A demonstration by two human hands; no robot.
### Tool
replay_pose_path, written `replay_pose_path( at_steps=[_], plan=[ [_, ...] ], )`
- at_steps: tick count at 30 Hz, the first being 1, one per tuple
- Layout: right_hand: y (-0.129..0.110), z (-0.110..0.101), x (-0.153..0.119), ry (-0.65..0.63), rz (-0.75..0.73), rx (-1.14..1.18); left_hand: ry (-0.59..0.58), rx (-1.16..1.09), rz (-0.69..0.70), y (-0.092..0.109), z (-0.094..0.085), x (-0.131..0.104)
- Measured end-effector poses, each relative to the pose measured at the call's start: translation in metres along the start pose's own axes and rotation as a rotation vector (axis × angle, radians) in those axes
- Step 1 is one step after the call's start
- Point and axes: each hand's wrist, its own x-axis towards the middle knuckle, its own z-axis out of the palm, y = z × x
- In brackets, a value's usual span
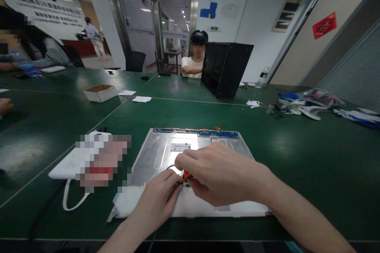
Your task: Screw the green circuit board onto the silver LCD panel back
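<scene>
A flat metal-backed display panel [166,152] lies in front of me, with a long blue circuit board [178,131] along its far edge and a white strip [130,201] along its near edge. My right hand [222,174] reaches over its middle, fingers closed round a small red-and-black tool [187,175] that my palm mostly hides. Just left of it, my left hand [160,189] has its fingers pressed together at the near part of the panel. What they pinch is hidden. A thin dark cable [170,167] curves up beside its fingertips.
Left of the panel are a white power-bank-like device [67,164] with a white cable [65,199] and a blurred-out item. Farther off stand a small open box [101,93] and a black computer case [227,69]. Loose parts and bags [308,102] lie right. People sit around the green table.
</scene>
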Motion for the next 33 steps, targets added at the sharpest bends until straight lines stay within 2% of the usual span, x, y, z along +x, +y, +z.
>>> replay_pose_path(
  at_steps=[25, 33],
  plan=[
    [0.0028, 0.0019, 0.0003, 0.006, 0.020, -0.060, 0.023, 0.017, 0.016, 0.0005, 0.0002, 0.0012],
    [0.0006, 0.0009, 0.0018, 0.007, 0.036, -0.007, -0.012, 0.010, 0.000, 0.0031, -0.0010, 0.0027]
  ],
)
